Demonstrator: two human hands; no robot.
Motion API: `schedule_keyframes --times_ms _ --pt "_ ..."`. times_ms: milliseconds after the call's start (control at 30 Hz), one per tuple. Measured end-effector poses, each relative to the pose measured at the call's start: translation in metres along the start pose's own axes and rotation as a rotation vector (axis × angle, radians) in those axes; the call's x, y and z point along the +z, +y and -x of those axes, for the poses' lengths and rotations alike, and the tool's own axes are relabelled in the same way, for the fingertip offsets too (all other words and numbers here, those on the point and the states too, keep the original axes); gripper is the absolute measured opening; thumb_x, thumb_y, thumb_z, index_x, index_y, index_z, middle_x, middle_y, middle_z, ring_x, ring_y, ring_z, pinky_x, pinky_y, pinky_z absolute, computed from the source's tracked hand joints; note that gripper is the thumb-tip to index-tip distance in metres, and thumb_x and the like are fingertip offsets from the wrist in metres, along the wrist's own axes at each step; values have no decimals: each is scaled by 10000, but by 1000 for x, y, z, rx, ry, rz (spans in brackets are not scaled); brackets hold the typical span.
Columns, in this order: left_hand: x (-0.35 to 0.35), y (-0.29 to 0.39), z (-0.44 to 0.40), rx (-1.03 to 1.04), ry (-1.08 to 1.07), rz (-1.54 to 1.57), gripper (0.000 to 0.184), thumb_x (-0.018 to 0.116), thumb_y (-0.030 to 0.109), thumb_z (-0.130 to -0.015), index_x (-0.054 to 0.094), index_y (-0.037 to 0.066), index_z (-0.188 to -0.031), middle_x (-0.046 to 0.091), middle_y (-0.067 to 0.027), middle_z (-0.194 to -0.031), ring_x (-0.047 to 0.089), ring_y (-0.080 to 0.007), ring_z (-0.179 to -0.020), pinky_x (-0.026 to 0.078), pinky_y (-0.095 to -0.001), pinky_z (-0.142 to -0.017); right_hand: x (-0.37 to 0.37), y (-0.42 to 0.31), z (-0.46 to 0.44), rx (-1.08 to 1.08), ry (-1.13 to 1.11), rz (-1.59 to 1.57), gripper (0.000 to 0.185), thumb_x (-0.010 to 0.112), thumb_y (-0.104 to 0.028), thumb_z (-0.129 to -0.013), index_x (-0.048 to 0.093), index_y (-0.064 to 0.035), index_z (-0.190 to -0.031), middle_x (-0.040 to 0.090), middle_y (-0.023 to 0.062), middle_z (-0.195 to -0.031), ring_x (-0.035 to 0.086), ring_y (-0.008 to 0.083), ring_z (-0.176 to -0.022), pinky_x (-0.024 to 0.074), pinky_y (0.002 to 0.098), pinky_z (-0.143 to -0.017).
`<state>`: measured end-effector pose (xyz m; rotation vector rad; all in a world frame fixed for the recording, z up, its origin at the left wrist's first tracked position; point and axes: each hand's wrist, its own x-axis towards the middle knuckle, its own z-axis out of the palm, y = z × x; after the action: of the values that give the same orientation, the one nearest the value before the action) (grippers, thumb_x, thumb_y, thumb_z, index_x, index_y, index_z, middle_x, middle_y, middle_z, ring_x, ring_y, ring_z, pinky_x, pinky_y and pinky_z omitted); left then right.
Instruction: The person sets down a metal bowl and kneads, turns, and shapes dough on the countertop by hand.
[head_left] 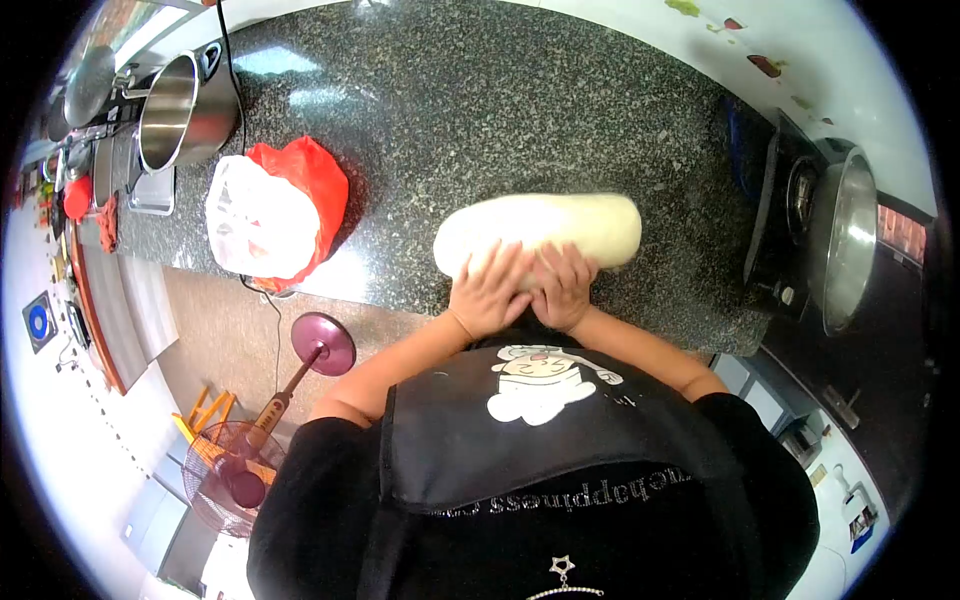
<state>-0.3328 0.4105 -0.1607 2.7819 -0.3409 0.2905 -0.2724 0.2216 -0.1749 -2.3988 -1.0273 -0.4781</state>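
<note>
A thick, pale roll of dough (pixel 560 215) lies lengthwise across the dark speckled counter, near its front edge. Its surface looks smooth and its ends are rounded. My left hand (pixel 490 290) rests on the near side of the roll, fingers stretched out and a little apart. Close beside it, my right hand (pixel 562 288) presses on the same side with its fingers spread. The two thumbs are near each other, and the dough under both palms is hidden. Neither hand is wrapped around the roll.
On the left of the counter (pixel 450 110) stands a red and white plastic bag (pixel 318 190), with a steel pot (pixel 205 115) behind it. At right are a black gas stove (pixel 775 215) and a large metal bowl (pixel 848 240). A fan (pixel 235 470) stands on the floor.
</note>
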Motion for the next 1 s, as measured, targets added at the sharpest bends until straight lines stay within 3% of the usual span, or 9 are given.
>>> schedule_keyframes --times_ms 200,333,400,500,567,633,733,867,1000 --pt "-1 -68 -121 -220 -1 162 682 473 476 -917 460 124 -1501 434 -129 -1564 353 -353 -1471 202 -587 -1173 50 46 -127 117 137 -49 487 383 -400 -983 646 -116 -1279 637 82 -1307 544 347 -1240 311 511 -1086" --pt "23 -136 -225 -391 298 71 765 412 578 -930 378 139 -1555 384 -179 -1588 227 -398 -1520 104 -651 -1198 86 103 -234 290 -147 -29 451 446 -359 -980 625 -168 -1347 578 96 -1427 493 324 -1340 259 493 -1196" --pt "36 -159 -258 -501 410 52 776 367 619 -950 369 139 -1560 366 -182 -1597 189 -408 -1526 53 -681 -1189 125 123 -269 318 134 179 437 391 -345 -1045 571 -190 -1412 502 80 -1521 413 321 -1436 239 496 -1218" --pt "6 -140 -251 -727 -163 85 789 350 655 -959 372 139 -1556 373 -178 -1594 234 -397 -1516 66 -705 -1176 70 105 -263 -14 -593 408 705 444 -569 -981 317 -227 -1585 224 167 -1662 212 395 -1521 220 548 -1215" --pt "-20 -104 -204 -567 -309 145 711 302 597 -1007 364 147 -1555 401 -150 -1578 319 -356 -1490 123 -703 -1169 88 103 -208 196 -280 2 486 441 -308 -998 515 -198 -1466 489 75 -1529 377 293 -1459 213 496 -1229" --pt "-11 -62 -122 -343 33 66 732 413 578 -969 363 149 -1560 417 -165 -1567 348 -359 -1479 139 -671 -1180 37 59 -136 125 -223 -23 475 489 -239 -969 558 -165 -1433 492 59 -1537 392 309 -1454 244 501 -1203" --pt "-65 -11 -35 -238 -155 266 632 548 386 -936 459 118 -1501 453 -187 -1538 388 -375 -1455 228 -580 -1188 -43 6 -67 176 -219 -285 442 487 -182 -940 621 -121 -1357 581 75 -1446 462 314 -1401 349 501 -1120" --pt "-89 -43 9 -319 149 624 430 583 199 -894 638 12 -1277 656 -189 -1289 555 -416 -1298 409 -485 -1099 -79 94 -33 500 57 -523 464 405 -313 -1030 566 -125 -1423 511 101 -1500 408 321 -1432 312 482 -1165" --pt "-50 -52 -59 -898 289 1226 590 345 380 -1053 350 2 -1506 403 -243 -1529 361 -370 -1449 256 -428 -1199 -7 139 -56 911 -6 -1047 553 337 -411 -1062 482 -82 -1482 489 146 -1510 386 317 -1439 221 460 -1225"
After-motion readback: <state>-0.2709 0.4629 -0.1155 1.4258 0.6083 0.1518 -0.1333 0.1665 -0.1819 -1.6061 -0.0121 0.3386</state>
